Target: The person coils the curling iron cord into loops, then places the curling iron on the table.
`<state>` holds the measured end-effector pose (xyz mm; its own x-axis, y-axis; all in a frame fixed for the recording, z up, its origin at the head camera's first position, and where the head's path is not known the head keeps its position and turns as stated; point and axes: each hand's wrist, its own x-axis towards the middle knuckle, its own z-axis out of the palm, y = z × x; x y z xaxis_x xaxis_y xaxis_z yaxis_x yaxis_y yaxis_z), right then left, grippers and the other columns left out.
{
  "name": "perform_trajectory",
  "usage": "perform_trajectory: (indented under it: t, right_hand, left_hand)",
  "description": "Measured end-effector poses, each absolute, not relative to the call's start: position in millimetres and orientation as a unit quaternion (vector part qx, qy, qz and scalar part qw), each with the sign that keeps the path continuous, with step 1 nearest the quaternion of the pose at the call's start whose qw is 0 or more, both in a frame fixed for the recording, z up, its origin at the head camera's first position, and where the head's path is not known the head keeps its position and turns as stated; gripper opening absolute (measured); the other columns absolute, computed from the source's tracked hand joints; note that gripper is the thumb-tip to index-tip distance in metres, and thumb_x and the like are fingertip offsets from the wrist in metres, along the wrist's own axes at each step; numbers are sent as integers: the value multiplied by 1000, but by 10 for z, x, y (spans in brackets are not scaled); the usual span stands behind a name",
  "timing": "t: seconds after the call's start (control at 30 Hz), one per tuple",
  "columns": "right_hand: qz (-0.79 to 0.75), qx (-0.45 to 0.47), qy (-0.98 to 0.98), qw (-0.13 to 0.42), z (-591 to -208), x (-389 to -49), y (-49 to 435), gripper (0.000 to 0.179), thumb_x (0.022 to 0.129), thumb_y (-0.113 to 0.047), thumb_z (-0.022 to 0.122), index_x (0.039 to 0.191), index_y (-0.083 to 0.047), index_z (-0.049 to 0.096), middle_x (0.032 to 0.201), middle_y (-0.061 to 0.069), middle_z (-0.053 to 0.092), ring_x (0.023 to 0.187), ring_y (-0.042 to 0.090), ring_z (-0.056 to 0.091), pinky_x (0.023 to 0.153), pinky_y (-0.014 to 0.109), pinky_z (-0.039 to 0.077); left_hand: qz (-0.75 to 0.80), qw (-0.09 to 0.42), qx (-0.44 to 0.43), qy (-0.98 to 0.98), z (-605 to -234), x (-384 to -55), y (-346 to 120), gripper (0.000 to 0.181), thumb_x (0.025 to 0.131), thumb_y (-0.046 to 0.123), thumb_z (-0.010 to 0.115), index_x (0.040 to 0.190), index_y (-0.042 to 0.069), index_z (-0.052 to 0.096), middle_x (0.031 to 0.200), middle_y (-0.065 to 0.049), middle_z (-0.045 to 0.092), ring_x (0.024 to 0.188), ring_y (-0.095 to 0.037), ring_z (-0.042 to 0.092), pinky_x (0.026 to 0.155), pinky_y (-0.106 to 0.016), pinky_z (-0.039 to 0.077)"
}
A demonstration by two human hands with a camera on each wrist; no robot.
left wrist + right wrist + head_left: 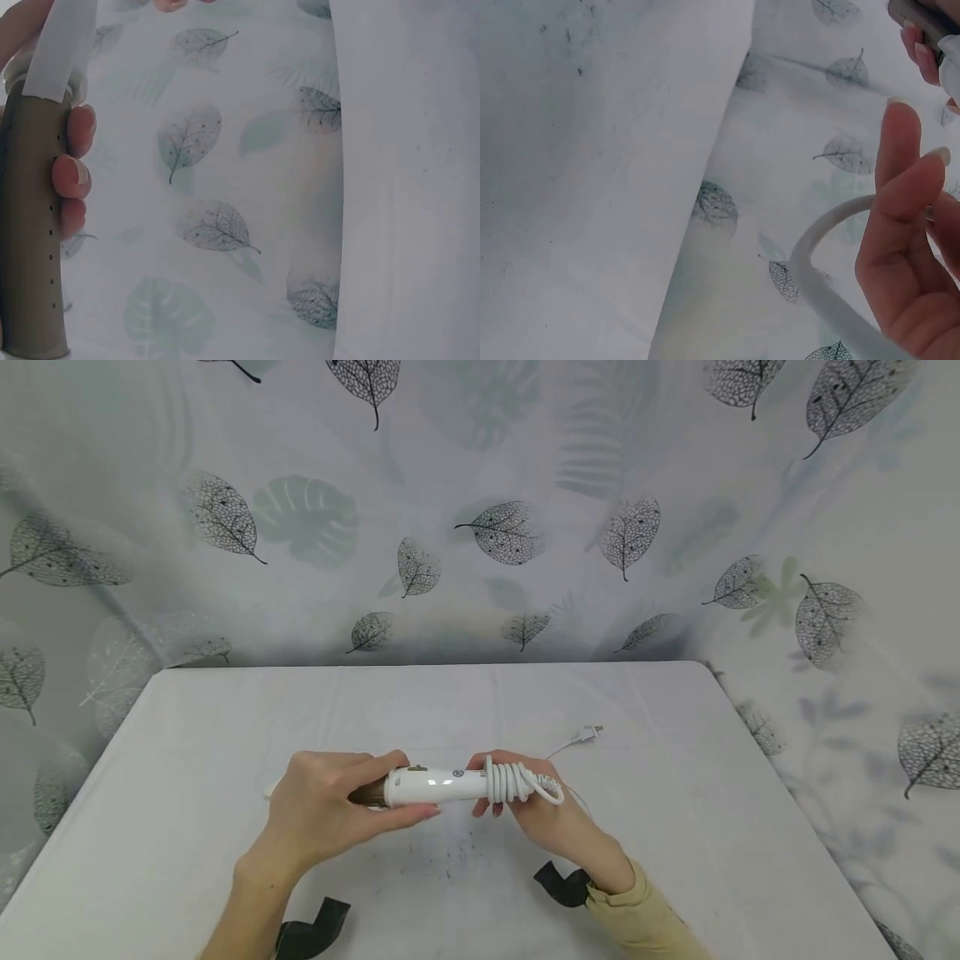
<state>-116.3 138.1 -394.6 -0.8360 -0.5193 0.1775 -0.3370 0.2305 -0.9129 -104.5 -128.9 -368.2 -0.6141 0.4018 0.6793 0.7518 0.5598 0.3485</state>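
Observation:
Above the table, a curling iron (435,785) lies level between both hands, its white handle in the middle. My left hand (322,797) grips the brown barrel end, thumb and index finger reaching along the handle. In the left wrist view, fingers curl round the brown barrel (34,225), which has a row of small holes, and a white tab (60,52) overlaps its top. At the other end, my right hand (551,818) holds the handle where the white cord (508,783) is wound in several turns. A cord loop (821,232) stands out beside the right fingers.
The cord's two-prong plug (587,734) shows beyond the right hand. A white cloth covers the table (225,718), with dark specks (457,856) near the middle. Leaf-print curtains (480,460) surround it. Black straps (311,931) hang at both wrists.

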Motion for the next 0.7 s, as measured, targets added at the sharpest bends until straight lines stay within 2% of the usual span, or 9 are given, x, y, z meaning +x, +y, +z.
perform_trajectory:
  t: [0.07,0.17,0.27,0.4,0.6,0.7]
  right_hand:
    - [-556,-256,785,100,-3952,-1155,1363,20,102,0,51,118,0,63,83,14,73,77,25,71,74,30,57]
    - [-542,-243,797,104,-3965,-1134,1348,25,100,4,52,124,2,59,91,15,73,81,27,74,79,30,58]
    - [-527,-230,812,99,-3966,-1104,1321,21,101,1,53,122,0,57,96,11,70,82,23,73,79,30,58]
    - [-508,-230,825,89,-3971,-1091,1274,10,102,-6,55,110,-4,60,91,5,66,75,18,71,71,31,59]
    - [-497,-247,827,87,-3966,-1087,1253,11,102,-6,55,100,-1,64,86,7,66,70,18,70,67,29,58]
    - [-483,-261,831,89,-3956,-1081,1270,12,102,-7,56,96,-3,65,83,7,67,68,14,69,65,27,57]
  left_hand:
    - [-312,276,-333,-846,-3686,-1043,-1287,35,76,56,81,85,24,72,64,16,64,49,10,40,47,-9,34]
    - [-299,291,-321,-851,-3699,-1053,-1283,36,76,58,80,85,24,72,62,17,62,49,10,40,46,-9,31]
    - [-301,304,-312,-848,-3703,-1060,-1277,36,75,58,81,86,24,72,60,16,60,48,10,38,46,-9,29]
    - [-303,317,-298,-848,-3687,-1057,-1287,36,76,57,80,86,23,74,57,17,55,48,9,36,45,-10,28]
    - [-297,330,-285,-849,-3677,-1060,-1314,36,75,57,81,85,23,74,55,18,52,47,8,34,44,-11,26]
    - [-286,327,-277,-857,-3675,-1066,-1330,38,76,60,79,84,23,74,54,18,50,47,7,33,44,-12,24]
